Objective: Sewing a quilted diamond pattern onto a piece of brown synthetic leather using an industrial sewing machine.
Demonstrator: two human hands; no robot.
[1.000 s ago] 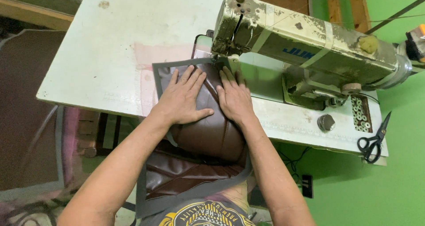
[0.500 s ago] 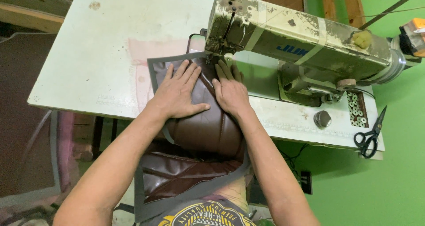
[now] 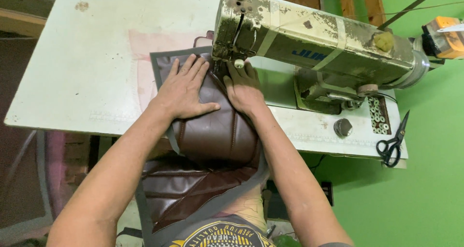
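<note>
Nearest the sewing machine (image 3: 309, 49), the brown quilted leather piece (image 3: 217, 131) drapes over the worktop (image 3: 72, 73) edge. Both hands lie flat and open on it, gripping nothing: left hand (image 3: 186, 90) beside the needle, right hand (image 3: 244, 85) under the machine's head. Black scissors (image 3: 392, 144) lie beyond the machine's base.

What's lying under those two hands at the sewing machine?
Both the left hand and right hand press flat on a brown quilted leather-like panel with grey edging, on the white table. The needle area is hidden.
</note>
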